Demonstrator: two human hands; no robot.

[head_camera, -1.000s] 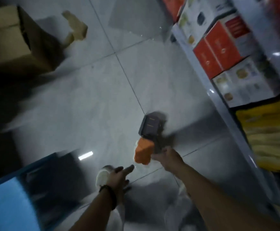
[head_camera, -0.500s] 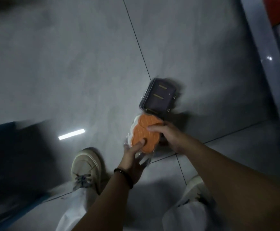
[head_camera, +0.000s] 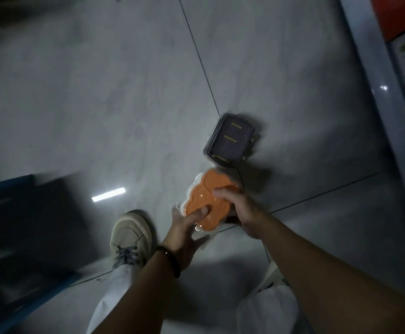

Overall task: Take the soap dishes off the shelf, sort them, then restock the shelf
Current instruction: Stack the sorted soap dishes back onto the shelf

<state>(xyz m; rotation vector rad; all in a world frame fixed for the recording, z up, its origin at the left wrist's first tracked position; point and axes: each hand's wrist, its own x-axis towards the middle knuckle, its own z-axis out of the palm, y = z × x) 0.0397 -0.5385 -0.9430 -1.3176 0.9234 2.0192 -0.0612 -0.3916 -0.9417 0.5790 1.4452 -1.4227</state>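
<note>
One bagged orange soap dish (head_camera: 211,191) in fingers of left hand (head_camera: 184,230), right hand (head_camera: 242,210)

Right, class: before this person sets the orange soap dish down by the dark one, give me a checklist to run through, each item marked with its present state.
1. The left hand holds the orange soap dish, thumb on top: ok.
2. The right hand grips its other edge: ok.
3. The clear wrapper round it is intact: cannot tell.
4. The dark soap dish lies flat on the floor: ok.
5. Gap between the two dishes: cannot tell; they meet in this view.
6. Bare floor left of the dark soap dish, away from the shoe: ok.
</note>
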